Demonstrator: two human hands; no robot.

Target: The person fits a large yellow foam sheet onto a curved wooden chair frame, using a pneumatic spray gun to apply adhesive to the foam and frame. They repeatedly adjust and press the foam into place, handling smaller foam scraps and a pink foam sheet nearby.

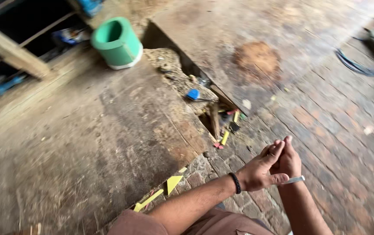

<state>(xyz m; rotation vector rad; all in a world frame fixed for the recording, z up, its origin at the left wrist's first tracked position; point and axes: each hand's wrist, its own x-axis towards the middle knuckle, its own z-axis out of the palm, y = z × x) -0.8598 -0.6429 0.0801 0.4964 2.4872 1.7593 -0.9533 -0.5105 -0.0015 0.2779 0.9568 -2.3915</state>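
1. L hand (258, 170) & R hand (287, 160) pressed together over the brick floor (326, 130), fingers closed against each other; can't tell if anything is pinched between them.
2. L wrist: black band (236, 182). R wrist: silver bangle (294, 179).
3. Nearest to hands: yellow scraps (225, 138) and small red bit (217, 146), up-left of hands, lying in the gap between two worn wooden boards (108, 130). I read this as litter collected in the low spot.
4. Blue piece (192, 94) further up the gap from hands, on sawdust.
5. Green bucket (117, 42) well apart from hands, far up-left, tipped on its side.
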